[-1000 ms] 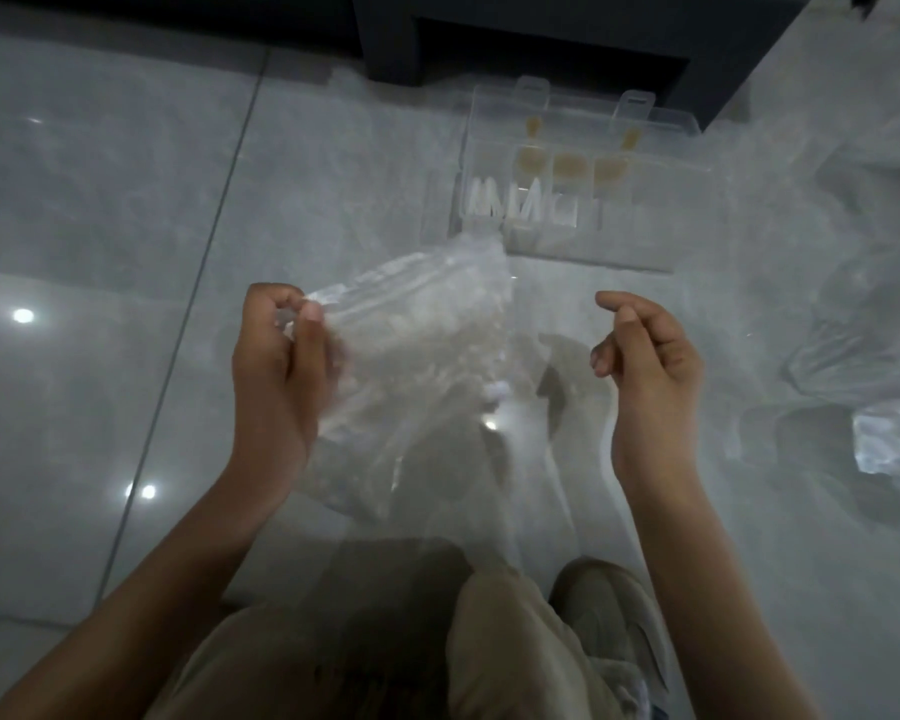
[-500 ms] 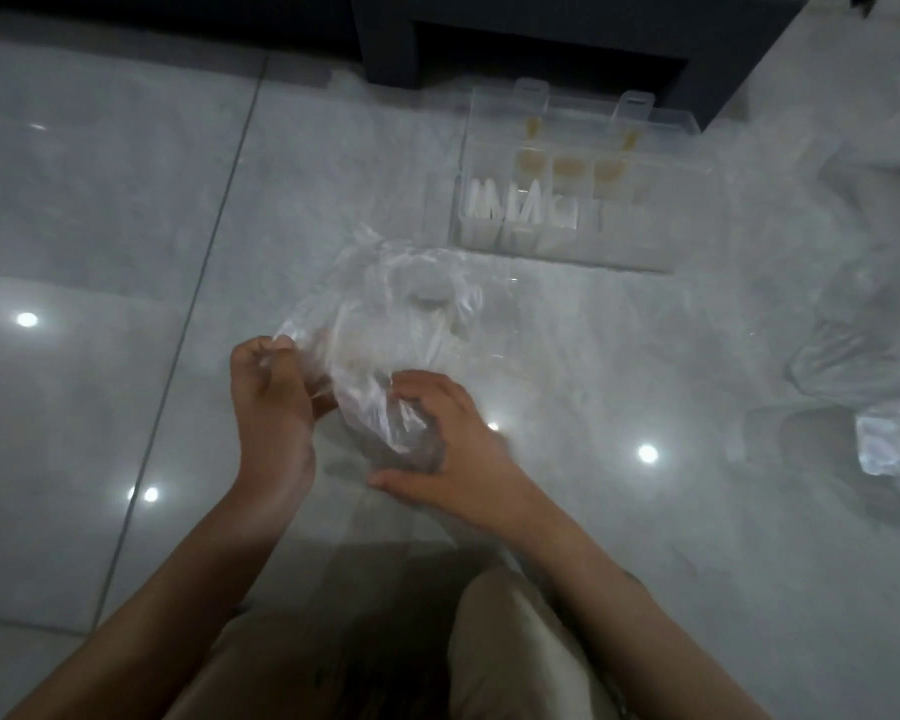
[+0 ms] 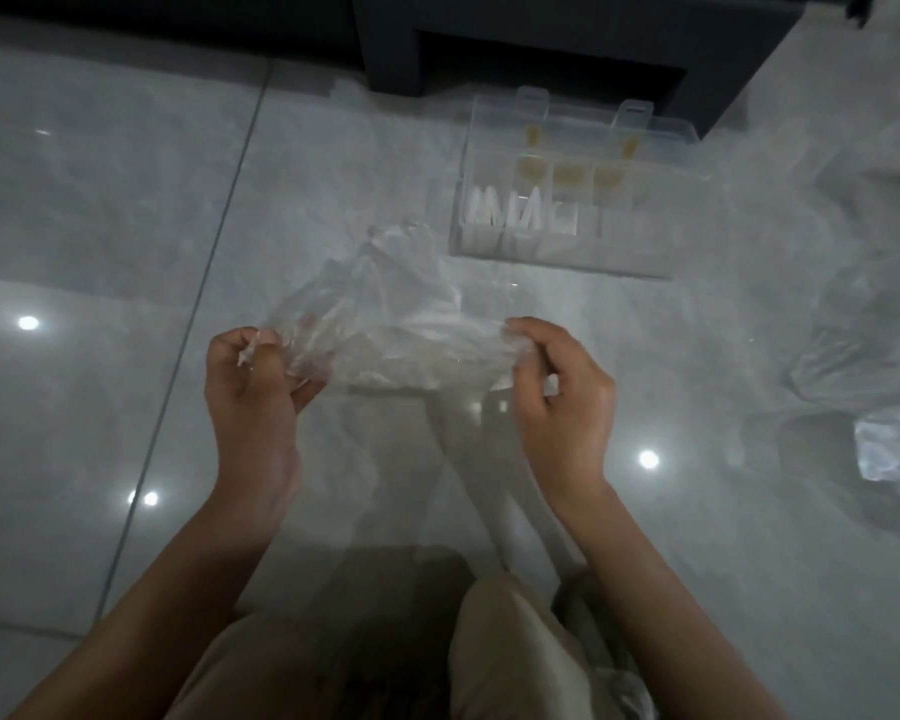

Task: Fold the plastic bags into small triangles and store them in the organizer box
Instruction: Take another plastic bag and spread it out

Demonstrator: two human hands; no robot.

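Tension seems the reason for this grip: the left hand [image 3: 250, 392] and the right hand [image 3: 562, 402] each pinch an end of the clear plastic bag [image 3: 385, 335] with curled fingers [image 3: 531, 332], holding it stretched at mid-frame above the floor [image 3: 126, 226], likely to smooth it before folding. Toward the upper right the organizer box [image 3: 583, 259] stands open within reach, with white folded triangles [image 3: 505, 215] already upright in its left compartments.

I saw a clear plastic bag [image 3: 385, 324], white triangles [image 3: 494, 213] in the transparent organizer box [image 3: 645, 254], grey marbled floor tiles [image 3: 100, 200] and beige trousers [image 3: 505, 657].
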